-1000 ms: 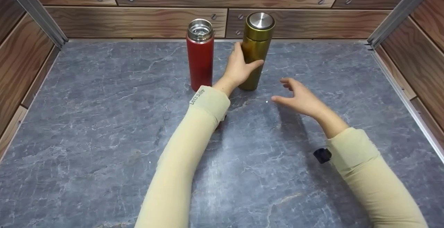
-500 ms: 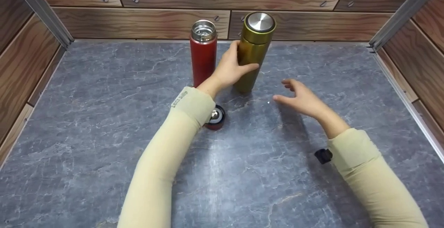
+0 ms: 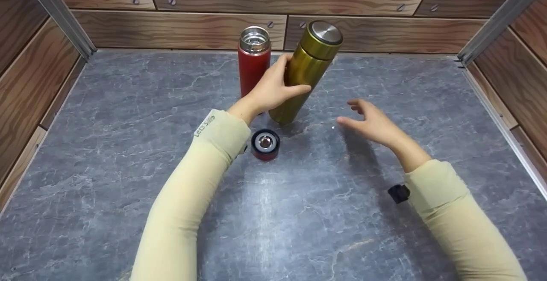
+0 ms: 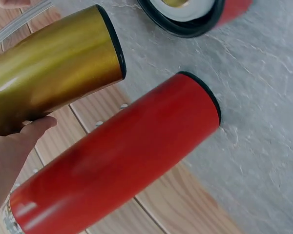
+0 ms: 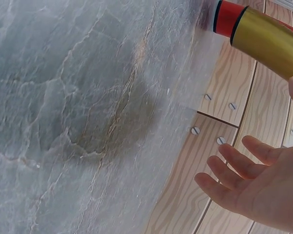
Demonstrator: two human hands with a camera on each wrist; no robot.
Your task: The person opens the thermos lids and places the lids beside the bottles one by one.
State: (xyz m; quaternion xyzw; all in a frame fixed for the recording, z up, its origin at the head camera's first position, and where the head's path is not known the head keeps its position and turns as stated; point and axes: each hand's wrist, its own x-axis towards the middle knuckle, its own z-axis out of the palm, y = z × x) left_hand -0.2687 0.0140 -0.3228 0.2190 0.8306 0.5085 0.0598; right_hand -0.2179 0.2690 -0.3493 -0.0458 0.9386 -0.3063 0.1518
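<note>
My left hand point(image 3: 271, 86) grips a gold thermos flask point(image 3: 305, 71) around its middle. The flask leans, its steel-topped lid point(image 3: 327, 32) toward the right and its base toward the left. Just behind my left hand stands a red thermos flask point(image 3: 254, 65), upright and uncapped, its steel mouth showing; the hand hides part of its body. In the left wrist view the red flask point(image 4: 122, 151) lies close beside the gold one point(image 4: 58, 63). My right hand point(image 3: 371, 122) hovers to the right of the gold flask, fingers relaxed and holding nothing; its spread fingers show in the right wrist view.
A red screw cap point(image 3: 265, 145) lies underside up on the grey marbled table point(image 3: 320, 221), near my left cuff. Wood-patterned walls point(image 3: 213, 31) enclose the back and sides, with metal corner posts point(image 3: 55, 13). A black wrist camera point(image 3: 399, 193) sits at my right cuff.
My left hand has moved left and nearer with the gold flask, which now leans further. The red cap, hidden earlier by my sleeve, has come into view. My right hand has hardly moved.
</note>
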